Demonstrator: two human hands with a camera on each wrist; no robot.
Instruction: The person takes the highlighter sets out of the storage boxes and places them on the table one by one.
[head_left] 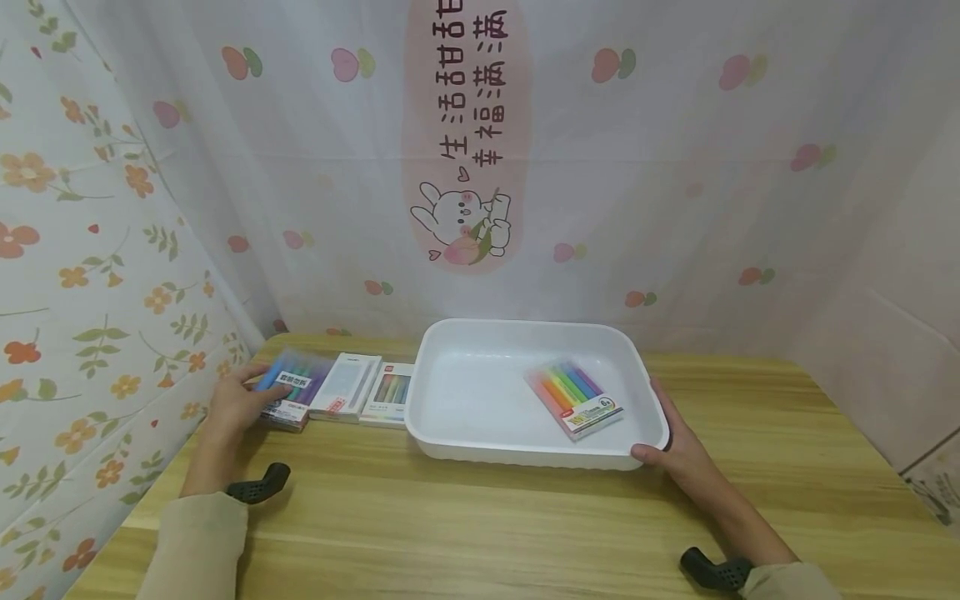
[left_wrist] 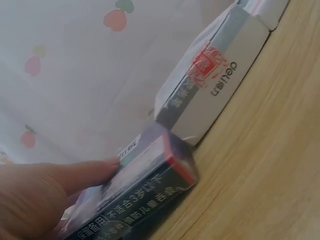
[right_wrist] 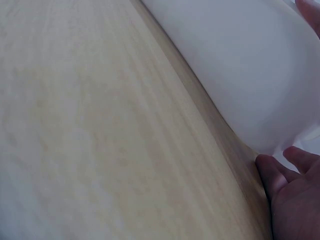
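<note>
The left hand [head_left: 234, 403] grips a pen pack [head_left: 302, 385] beside two boxes [head_left: 347, 385], and the right hand [head_left: 681, 450], at one corner, grips a tray [head_left: 468, 396] containing a second pack [head_left: 573, 398].

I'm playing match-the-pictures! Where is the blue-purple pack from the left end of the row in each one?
Head view: the blue-purple pack is left of the middle, below halfway, at the left end of the row.
Left wrist view: the same pack is at the bottom, a bit left of the middle, its printed end showing.
Right wrist view: it isn't there.
Shared landmark: the wooden table shows in all three.
</note>
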